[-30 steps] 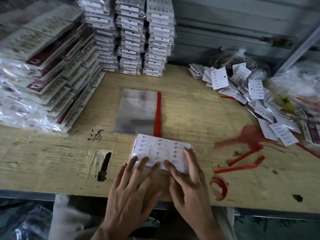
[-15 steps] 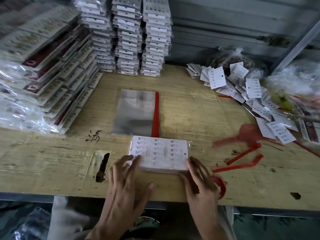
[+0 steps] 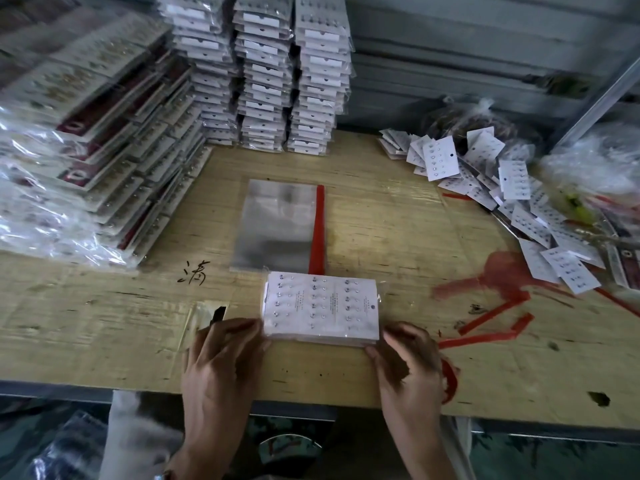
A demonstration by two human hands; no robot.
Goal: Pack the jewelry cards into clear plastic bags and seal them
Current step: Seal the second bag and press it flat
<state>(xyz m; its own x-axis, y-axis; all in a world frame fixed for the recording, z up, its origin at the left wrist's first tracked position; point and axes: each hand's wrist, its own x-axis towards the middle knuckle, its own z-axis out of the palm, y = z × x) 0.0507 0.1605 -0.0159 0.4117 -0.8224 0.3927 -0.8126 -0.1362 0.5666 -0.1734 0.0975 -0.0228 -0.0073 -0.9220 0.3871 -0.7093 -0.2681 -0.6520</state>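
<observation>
**A:** Where does the white rectangular pack of jewelry cards in its clear plastic bag (image 3: 320, 308) lie?

**B:** Flat on the pale wooden table (image 3: 381, 209), lengthwise between the two hands, studded face up.

**A:** And the hands?

**B:** They are apart, one at each near corner of the pack. The left hand (image 3: 221, 365) has its fingers curled against the pack's left edge, with the thumb at the near edge. The right hand (image 3: 408, 368) grips the near right corner with bent fingers. Both hold the pack.

**A:** Is the bag's flap sealed?

**B:** I cannot tell, because the plastic is too faint at that end.

**A:** What lies around the pack?

**B:** Just beyond it, touching its far edge, is a flat pile of empty clear bags with a red strip (image 3: 277, 226). Just right of the pack lie thin peeled red strips (image 3: 485, 327). Farther right and beyond is a loose heap of small white cards (image 3: 485, 174). Well beyond the pack stand tall stacks of bagged packs (image 3: 263, 74), and far to its left lies a slanted heap of bagged packs (image 3: 86, 133)
</observation>
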